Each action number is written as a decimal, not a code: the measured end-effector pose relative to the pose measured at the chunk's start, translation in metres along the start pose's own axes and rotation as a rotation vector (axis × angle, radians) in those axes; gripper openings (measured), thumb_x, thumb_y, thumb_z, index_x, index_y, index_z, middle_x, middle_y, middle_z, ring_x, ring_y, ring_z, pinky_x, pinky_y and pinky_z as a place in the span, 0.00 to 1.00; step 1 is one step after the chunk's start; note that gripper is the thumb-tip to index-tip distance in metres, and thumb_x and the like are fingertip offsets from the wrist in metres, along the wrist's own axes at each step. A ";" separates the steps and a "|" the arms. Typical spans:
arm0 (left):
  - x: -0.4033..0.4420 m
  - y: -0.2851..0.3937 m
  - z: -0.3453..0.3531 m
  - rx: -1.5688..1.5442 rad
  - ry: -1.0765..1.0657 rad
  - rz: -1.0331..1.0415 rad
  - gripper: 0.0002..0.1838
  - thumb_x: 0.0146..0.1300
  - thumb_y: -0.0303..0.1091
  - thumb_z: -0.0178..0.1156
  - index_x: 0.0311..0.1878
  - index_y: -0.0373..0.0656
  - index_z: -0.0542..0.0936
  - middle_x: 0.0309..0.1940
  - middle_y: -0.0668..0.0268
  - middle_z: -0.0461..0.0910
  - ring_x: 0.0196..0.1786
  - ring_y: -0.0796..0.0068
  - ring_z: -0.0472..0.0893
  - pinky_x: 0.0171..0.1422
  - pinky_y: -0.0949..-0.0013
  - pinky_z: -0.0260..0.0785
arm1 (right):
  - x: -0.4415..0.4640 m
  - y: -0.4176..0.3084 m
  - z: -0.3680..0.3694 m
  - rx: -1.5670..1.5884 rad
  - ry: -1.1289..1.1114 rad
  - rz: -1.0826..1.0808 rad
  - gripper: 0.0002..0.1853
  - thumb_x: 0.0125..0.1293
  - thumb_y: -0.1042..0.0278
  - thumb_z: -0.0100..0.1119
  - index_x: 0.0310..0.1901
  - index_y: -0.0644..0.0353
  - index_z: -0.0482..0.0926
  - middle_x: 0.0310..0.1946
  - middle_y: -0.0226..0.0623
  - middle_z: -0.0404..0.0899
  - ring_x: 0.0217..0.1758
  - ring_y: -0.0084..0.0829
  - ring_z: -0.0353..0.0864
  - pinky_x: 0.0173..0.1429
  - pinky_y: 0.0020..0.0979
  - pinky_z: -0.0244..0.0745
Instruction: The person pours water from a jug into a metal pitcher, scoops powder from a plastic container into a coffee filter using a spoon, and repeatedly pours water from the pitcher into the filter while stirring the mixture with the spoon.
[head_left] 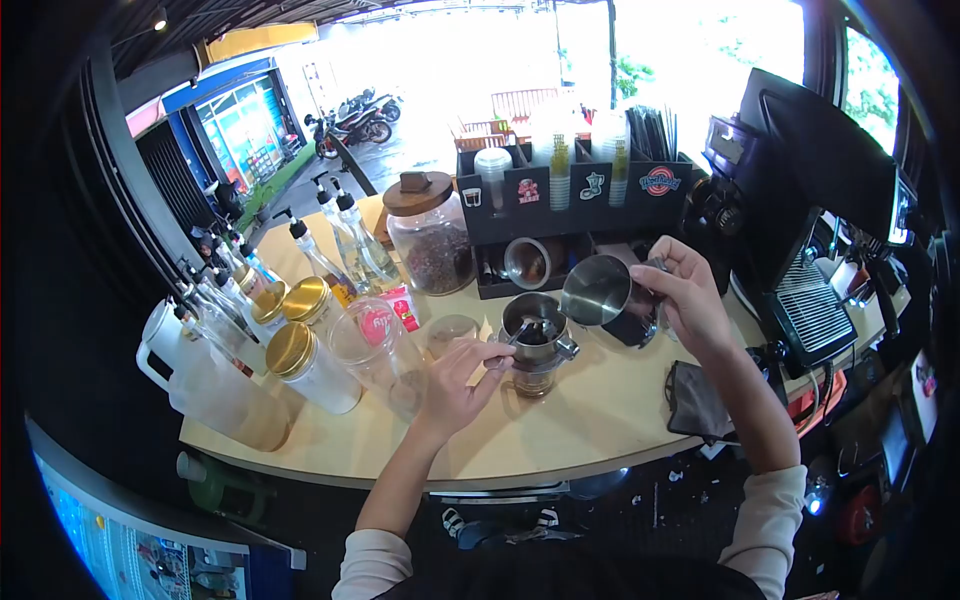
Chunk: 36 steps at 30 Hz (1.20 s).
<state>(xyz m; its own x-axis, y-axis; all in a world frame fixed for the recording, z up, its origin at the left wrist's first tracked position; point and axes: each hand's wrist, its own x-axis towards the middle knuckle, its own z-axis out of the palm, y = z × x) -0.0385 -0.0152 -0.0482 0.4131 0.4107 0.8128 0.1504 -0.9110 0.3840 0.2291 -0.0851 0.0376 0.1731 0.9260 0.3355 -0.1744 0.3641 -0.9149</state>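
My left hand (460, 388) pinches the handle of a metal spoon (519, 332), whose bowl dips into a steel cup (541, 352) with a small side handle, resembling a coffee dripper. Dark contents show inside it. Under the steel cup stands a small clear glass (533, 382) on the wooden counter (590, 430). My right hand (690, 293) is closed round the handle of a steel pitcher (596, 291), tilted with its mouth facing me, just right of the cup and above it. A large clear plastic jar (368, 345) stands left of my left hand.
At left are gold-lidded jars (290, 350), pump bottles (365, 245) and a plastic jug (220, 390). Behind sit a wooden-lidded glass jar (430, 240) and a black cup organiser (630, 215). A dark cloth (698, 400) and an espresso machine (815, 310) are at right.
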 end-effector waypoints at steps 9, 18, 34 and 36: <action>-0.002 -0.009 0.000 -0.056 0.040 -0.032 0.10 0.53 0.22 0.66 0.39 0.40 0.81 0.26 0.66 0.79 0.28 0.74 0.76 0.38 0.72 0.69 | 0.035 0.010 0.001 -0.162 -0.054 -0.001 0.11 0.59 0.78 0.63 0.28 0.57 0.68 0.22 0.25 0.75 0.24 0.11 0.73 0.27 0.15 0.68; -0.002 -0.012 0.002 -0.073 0.050 -0.021 0.09 0.53 0.22 0.66 0.38 0.38 0.81 0.26 0.65 0.79 0.28 0.74 0.76 0.35 0.73 0.69 | 0.041 0.001 0.013 -0.238 -0.068 0.070 0.10 0.61 0.81 0.60 0.30 0.59 0.67 0.23 0.26 0.75 0.26 0.12 0.74 0.31 0.17 0.70; -0.001 -0.011 -0.004 -0.060 0.110 -0.022 0.08 0.54 0.22 0.66 0.38 0.38 0.80 0.26 0.64 0.78 0.27 0.76 0.76 0.33 0.75 0.68 | 0.045 -0.005 0.013 -0.243 -0.089 0.065 0.12 0.59 0.77 0.63 0.29 0.59 0.67 0.24 0.28 0.75 0.28 0.16 0.79 0.35 0.22 0.81; -0.001 -0.010 -0.006 -0.055 0.113 -0.020 0.08 0.54 0.22 0.66 0.38 0.38 0.80 0.26 0.64 0.78 0.27 0.76 0.76 0.32 0.75 0.68 | 0.043 -0.006 0.011 -0.246 -0.091 0.057 0.12 0.60 0.77 0.63 0.29 0.59 0.67 0.24 0.28 0.75 0.29 0.16 0.79 0.35 0.22 0.81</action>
<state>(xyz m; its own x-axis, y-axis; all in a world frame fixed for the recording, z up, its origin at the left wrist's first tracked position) -0.0461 -0.0065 -0.0504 0.3065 0.4330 0.8477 0.1067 -0.9005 0.4215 0.2270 -0.0462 0.0606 0.0796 0.9535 0.2908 0.0617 0.2864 -0.9561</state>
